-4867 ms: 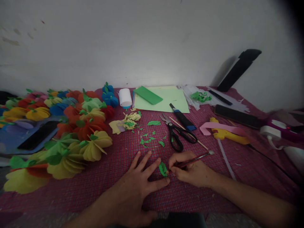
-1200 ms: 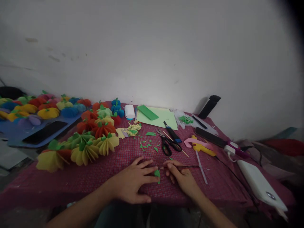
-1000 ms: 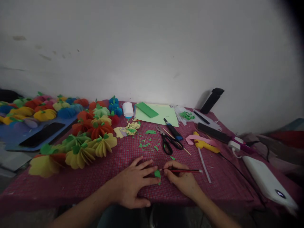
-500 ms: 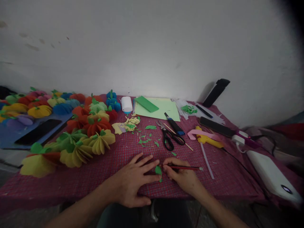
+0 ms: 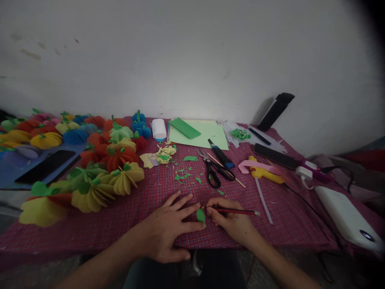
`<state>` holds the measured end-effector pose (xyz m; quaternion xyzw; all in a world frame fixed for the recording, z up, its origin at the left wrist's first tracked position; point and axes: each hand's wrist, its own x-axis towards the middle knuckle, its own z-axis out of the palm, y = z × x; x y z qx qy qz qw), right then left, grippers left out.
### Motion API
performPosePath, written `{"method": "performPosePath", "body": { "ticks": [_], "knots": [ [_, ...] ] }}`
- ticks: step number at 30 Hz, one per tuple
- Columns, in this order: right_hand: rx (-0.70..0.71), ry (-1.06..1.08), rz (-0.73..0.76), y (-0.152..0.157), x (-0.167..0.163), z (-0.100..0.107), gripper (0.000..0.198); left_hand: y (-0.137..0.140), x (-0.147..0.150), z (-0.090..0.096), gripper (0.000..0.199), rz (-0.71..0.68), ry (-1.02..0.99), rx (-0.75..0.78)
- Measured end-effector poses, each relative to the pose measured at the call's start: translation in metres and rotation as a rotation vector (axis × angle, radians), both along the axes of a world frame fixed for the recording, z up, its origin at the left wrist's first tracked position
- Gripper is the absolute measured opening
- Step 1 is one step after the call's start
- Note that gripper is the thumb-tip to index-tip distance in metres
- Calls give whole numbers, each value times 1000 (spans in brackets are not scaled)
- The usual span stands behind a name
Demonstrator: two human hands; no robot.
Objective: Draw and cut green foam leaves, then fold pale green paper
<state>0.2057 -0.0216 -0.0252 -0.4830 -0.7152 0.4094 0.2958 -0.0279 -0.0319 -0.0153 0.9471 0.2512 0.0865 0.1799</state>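
In the head view, the left hand (image 5: 168, 229) lies on the desk (image 5: 135, 208), grip spread apart, index fingertip touching the green leaf (image 5: 200, 215). The right hand (image 5: 233, 222) has its grip clamped on a pencil (image 5: 239, 211), the tip close beside that leaf. Green scraps (image 5: 198, 180), scissors (image 5: 208, 162) and a cutter (image 5: 222, 155) lie just beyond; paper flowers (image 5: 122, 159) crowd the left, a glue gun (image 5: 266, 174) and power bank (image 5: 345, 214) the right.

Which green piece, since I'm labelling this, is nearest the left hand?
The leaf at the fingertips of the left hand, by the pencil; other green pieces are farther.
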Motion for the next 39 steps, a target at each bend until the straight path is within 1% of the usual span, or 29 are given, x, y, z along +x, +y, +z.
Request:
{"method": "performPosePath", "body": {
  "ticks": [6,12,17,24,28,31,35,39],
  "knots": [
    [-8,27,10,2,0,1,11,0,-1,1,66,5,-34,-11],
    [-73,11,8,1,1,2,12,0,0,1,66,11,-2,-29],
    [-104,18,35,1,2,-1,12,0,0,1,65,12,-15,-41],
    [-89,12,46,2,3,-1,12,-2,1,6,76,7,-2,-60],
    [-86,44,52,2,3,-1,12,-2,2,7,70,-9,44,-59],
    [-80,61,62,3,3,-2,12,-1,2,6,70,-10,65,-63],
    [-100,70,92,4,4,-1,12,0,1,6,69,-16,42,-60],
    [-105,33,131,4,5,2,13,0,1,5,70,-21,71,-60]
  ]
}}
